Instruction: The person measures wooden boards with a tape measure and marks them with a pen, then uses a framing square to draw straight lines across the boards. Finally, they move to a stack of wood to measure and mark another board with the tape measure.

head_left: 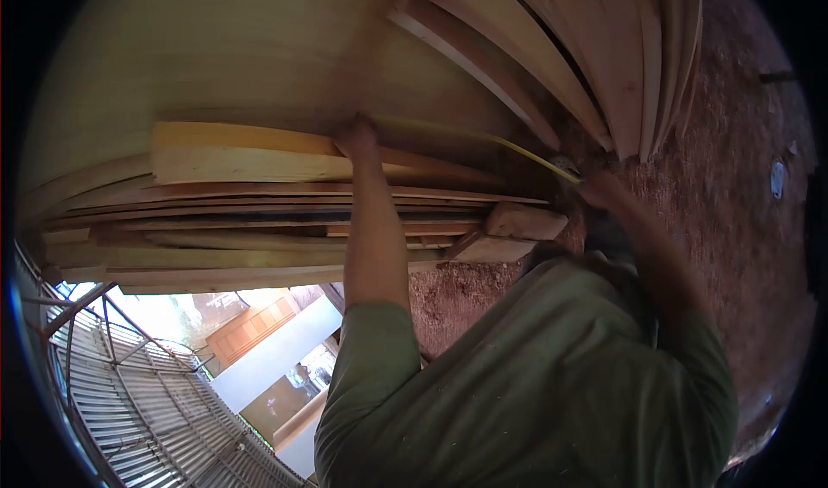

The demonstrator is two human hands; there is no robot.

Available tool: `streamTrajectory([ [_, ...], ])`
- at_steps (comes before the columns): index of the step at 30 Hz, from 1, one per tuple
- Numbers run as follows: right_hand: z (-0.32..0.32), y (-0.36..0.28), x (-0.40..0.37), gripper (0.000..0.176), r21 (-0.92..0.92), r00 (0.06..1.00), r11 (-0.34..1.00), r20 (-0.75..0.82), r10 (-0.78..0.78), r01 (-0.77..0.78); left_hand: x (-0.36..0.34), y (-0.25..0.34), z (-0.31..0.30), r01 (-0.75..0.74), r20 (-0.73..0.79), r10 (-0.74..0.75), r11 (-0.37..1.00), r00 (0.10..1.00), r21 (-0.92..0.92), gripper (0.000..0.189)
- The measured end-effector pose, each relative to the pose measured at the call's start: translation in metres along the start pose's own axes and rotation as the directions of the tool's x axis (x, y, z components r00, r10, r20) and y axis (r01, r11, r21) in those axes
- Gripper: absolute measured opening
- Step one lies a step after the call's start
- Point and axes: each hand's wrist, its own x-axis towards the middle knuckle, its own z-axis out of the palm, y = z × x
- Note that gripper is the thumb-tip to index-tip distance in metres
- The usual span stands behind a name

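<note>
A yellow tape measure (517, 148) runs between my two hands, along a large pale board (250, 48). My left hand (356, 139) is closed at the tape's left end, against the board and just above a thick light plank (233, 153). At the tape's other end, my right hand (595, 190) is closed around it; the hand is dark and partly blurred, and the tape's case cannot be made out.
Stacked planks (259, 238) lie below my left hand, with short wood blocks (526, 221) at their right end. More long boards (630, 57) fan out at the upper right. Reddish ground (742, 229) lies right. A ribbed metal structure (138, 393) stands at the lower left.
</note>
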Motion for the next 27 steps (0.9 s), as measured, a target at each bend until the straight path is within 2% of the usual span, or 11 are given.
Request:
streamTrajectory([
  [1,0.006,-0.009,0.014,0.039,-0.129,0.997,0.989,0.05,-0.066,0.072,0.014,-0.015,0.004,0.007,0.01,-0.007,1.0,1.0,0.008,0.03],
  [3,0.036,-0.015,0.045,0.033,-0.104,0.992,0.986,0.006,-0.128,0.128,0.033,-0.044,0.011,-0.277,-0.019,0.309,0.877,0.951,0.392,0.037],
  [7,0.011,-0.058,0.03,0.034,-0.113,0.976,0.97,0.017,-0.215,0.216,0.001,0.018,0.0,-0.021,-0.028,0.037,0.9,0.999,0.435,0.037],
  [9,0.01,-0.064,0.028,0.035,-0.146,0.964,0.956,-0.035,-0.263,0.256,-0.012,0.038,-0.002,0.153,-0.18,-0.13,0.981,0.975,0.122,0.036],
  [13,0.039,-0.051,0.053,0.035,-0.249,0.918,0.895,-0.05,-0.392,0.369,0.003,0.017,0.008,0.145,-0.156,-0.115,0.969,0.981,0.198,0.033],
  [16,0.039,-0.053,0.05,0.035,-0.27,0.907,0.885,-0.08,-0.413,0.379,0.024,-0.011,0.012,0.078,-0.141,-0.016,0.892,0.99,0.444,0.03],
  [18,0.043,-0.054,0.055,0.036,-0.205,0.915,0.908,-0.099,-0.39,0.365,0.032,-0.016,0.011,-0.051,0.038,0.035,0.57,0.999,0.82,0.03],
  [19,0.043,-0.054,0.057,0.036,-0.201,0.916,0.909,-0.099,-0.389,0.365,0.022,0.003,0.007,-0.054,0.04,0.037,0.567,0.999,0.822,0.03],
  [21,0.044,-0.057,0.059,0.036,-0.117,0.938,0.938,-0.082,-0.336,0.326,0.005,0.034,0.002,-0.171,0.176,-0.041,0.11,0.984,0.979,0.028],
  [25,0.041,-0.058,0.057,0.038,-0.248,0.896,0.873,-0.042,-0.443,0.42,0.009,0.044,0.003,-0.13,0.145,-0.179,0.093,0.973,0.987,0.026],
  [27,0.046,-0.057,0.06,0.039,-0.067,0.947,0.949,-0.073,-0.313,0.309,0.002,0.054,0.0,-0.249,0.238,-0.18,-0.038,0.954,0.968,0.026],
])
